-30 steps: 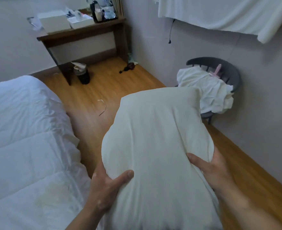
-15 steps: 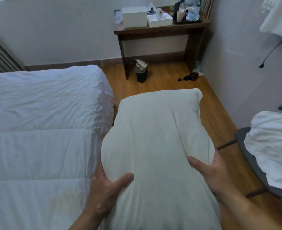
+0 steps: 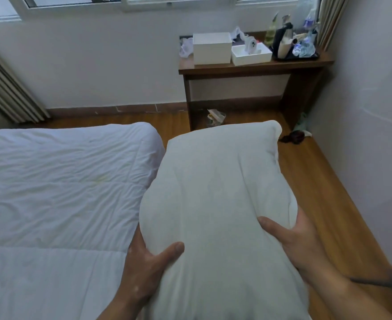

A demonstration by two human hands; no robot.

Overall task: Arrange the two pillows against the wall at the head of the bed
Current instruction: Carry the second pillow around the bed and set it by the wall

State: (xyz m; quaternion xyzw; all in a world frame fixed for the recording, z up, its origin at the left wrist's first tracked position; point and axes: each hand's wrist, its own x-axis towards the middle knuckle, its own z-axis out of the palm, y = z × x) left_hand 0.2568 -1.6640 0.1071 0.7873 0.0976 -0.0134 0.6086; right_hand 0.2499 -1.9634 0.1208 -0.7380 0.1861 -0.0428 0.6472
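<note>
Since a moment ago the view has swung left, window and more bed now showing, white pillow (image 3: 215, 204) held lengthwise beside the bed (image 3: 58, 188) above the wooden floor (image 3: 324, 192), left hand (image 3: 146, 264) and right hand (image 3: 292, 241) gripping its near sides, thumbs on top, wooden desk (image 3: 252, 70) beyond.

Much of what I hold and stand beside is covered or runs out of frame.

The pillow (image 3: 215, 204) hides my fingers: of my left hand (image 3: 144, 266) and right hand (image 3: 289, 241) mostly thumbs and palms show, and its near end runs off the bottom edge. The bed (image 3: 52, 192) is cut at the left and bottom, the window (image 3: 144, 3) at the top. The pillow's far corner covers the bin (image 3: 215, 116) under the desk (image 3: 255, 68). The dark heap (image 3: 292, 137) on the floor is perhaps cloth, too blurred to tell.
</note>
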